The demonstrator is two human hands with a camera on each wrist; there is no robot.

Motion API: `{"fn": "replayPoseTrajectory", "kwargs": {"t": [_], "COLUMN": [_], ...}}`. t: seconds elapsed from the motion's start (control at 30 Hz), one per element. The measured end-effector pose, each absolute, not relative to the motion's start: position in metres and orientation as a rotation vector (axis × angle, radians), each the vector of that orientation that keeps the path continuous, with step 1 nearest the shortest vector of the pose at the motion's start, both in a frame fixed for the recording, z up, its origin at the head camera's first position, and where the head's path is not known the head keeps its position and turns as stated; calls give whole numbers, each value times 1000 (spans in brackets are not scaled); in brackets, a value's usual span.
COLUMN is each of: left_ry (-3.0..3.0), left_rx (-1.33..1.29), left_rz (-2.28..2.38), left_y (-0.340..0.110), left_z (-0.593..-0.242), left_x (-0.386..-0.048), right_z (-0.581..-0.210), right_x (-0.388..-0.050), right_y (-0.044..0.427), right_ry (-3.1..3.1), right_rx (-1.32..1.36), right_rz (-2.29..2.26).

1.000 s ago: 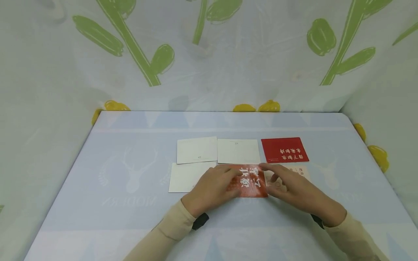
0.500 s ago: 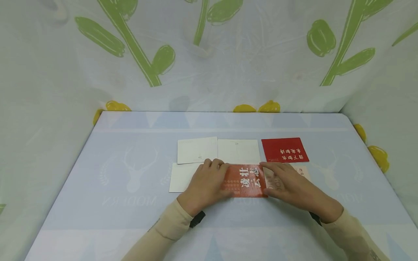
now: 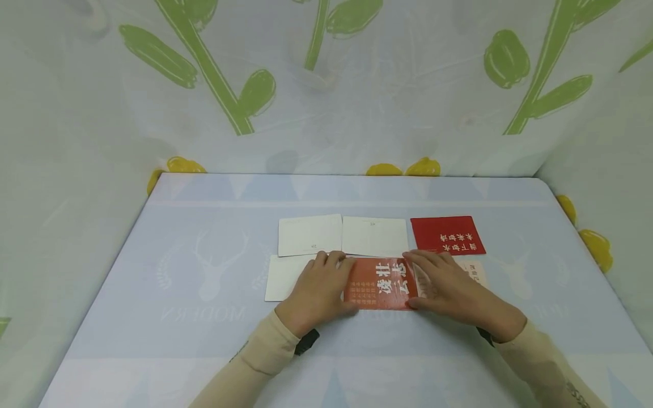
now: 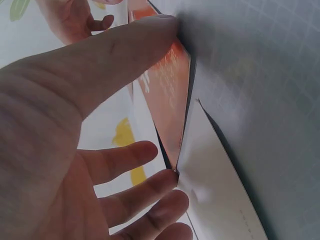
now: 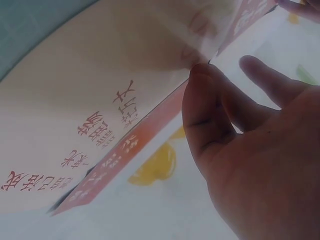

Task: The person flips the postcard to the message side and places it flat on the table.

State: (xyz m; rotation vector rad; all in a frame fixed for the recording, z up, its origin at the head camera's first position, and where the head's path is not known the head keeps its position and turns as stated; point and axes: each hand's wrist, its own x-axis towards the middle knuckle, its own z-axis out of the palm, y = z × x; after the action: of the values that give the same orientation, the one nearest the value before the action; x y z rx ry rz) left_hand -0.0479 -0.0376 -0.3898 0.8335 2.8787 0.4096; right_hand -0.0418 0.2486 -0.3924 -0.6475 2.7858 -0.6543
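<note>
Position: the orange-red card (image 3: 380, 283) lies just below and right of the frame's centre, as the middle item of the lower row. Its left neighbour is a lower white card (image 3: 285, 277); its right neighbour is a cream card (image 3: 474, 269), partly covered. The upper row holds an upper left white card (image 3: 310, 235), an upper middle white card (image 3: 374, 237) and, right of centre, a red card (image 3: 448, 235). All 6 lie on the table (image 3: 204, 340) in 2 rows of 3, presumably so that edges can meet.

Left hand (image 3: 316, 292): thumb spread away from the fingers, spanning the card's left end; this span probably controls its angle. Right hand (image 3: 454, 289): thumb and forefinger apart, set at the 2 right corners over the cream card seam, likely to steady the joint. No wrapped grip shows; fingertip pressure cannot be told.

In the left wrist view, a narrow gap beside the lower white card closes toward the far corner, suggesting edges not fully flush.
</note>
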Motion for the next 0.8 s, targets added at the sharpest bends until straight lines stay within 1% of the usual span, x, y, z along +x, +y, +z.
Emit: {"fn": "replayPoseTrajectory", "kwargs": {"t": [0.5,0.8], "left_ry": [2844,2808], "left_rx": [831,747], "left_rz": [647,741], "left_y": [-45,-49], "left_z": [-390,-392], "left_x": [-59,-62], "right_z": [-393,-394], "right_x": [-49,-51], "right_y": [244,240], "right_ry": [2833,2847], "right_rx": [-664,-653], "right_rz": [-593,-615]}}
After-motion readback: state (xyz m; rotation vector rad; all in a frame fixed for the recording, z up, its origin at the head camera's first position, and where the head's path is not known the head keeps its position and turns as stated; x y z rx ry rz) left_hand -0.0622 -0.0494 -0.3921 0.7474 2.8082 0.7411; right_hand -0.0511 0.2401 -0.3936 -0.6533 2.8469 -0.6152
